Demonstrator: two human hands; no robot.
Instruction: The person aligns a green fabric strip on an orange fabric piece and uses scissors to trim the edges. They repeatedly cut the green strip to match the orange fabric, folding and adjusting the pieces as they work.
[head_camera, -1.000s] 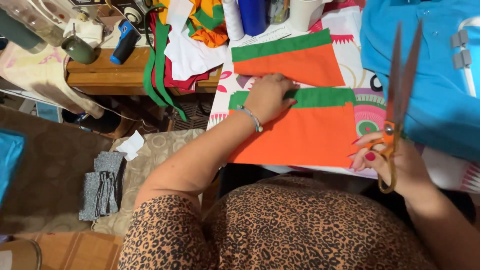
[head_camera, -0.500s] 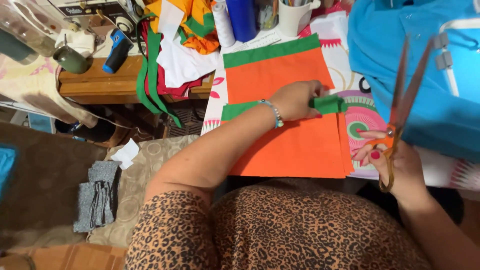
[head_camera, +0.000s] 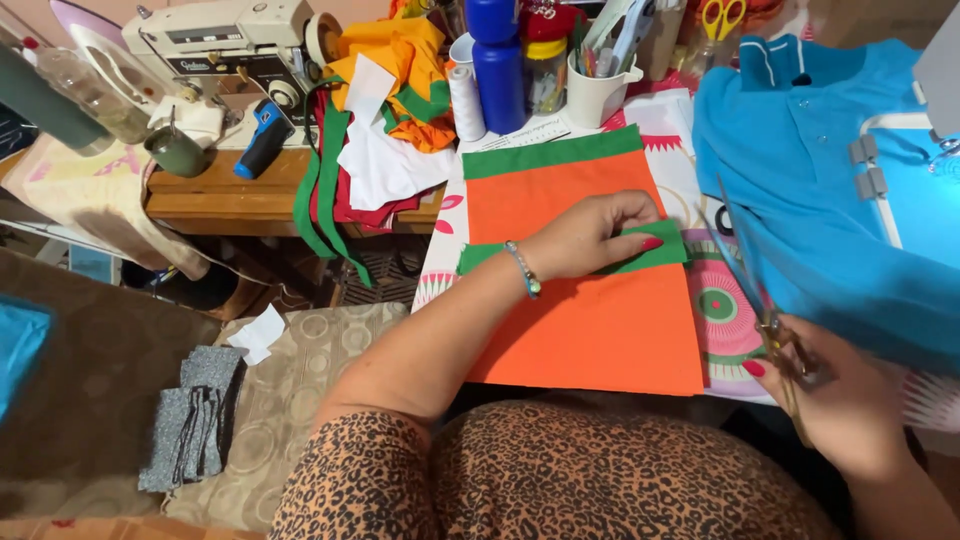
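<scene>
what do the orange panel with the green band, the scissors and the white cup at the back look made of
Orange panel and green band: matte woven cloth, seemingly; they lie limp and flat. Scissors: blades look like bare metal, thin with a grey sheen, though blurred. White cup: smooth, rigid, glossy; plastic or ceramic, cannot tell.

Left hand pressing flat, right hand closed in a grip

The left hand (head_camera: 590, 235) reaches forward across the body, palm down, fingers stretched out and pressed flat, a beaded bracelet at the wrist. The right hand (head_camera: 835, 400) sits low and near the body, fingers curled tight, red-painted nails showing, its forearm bent in close.
</scene>
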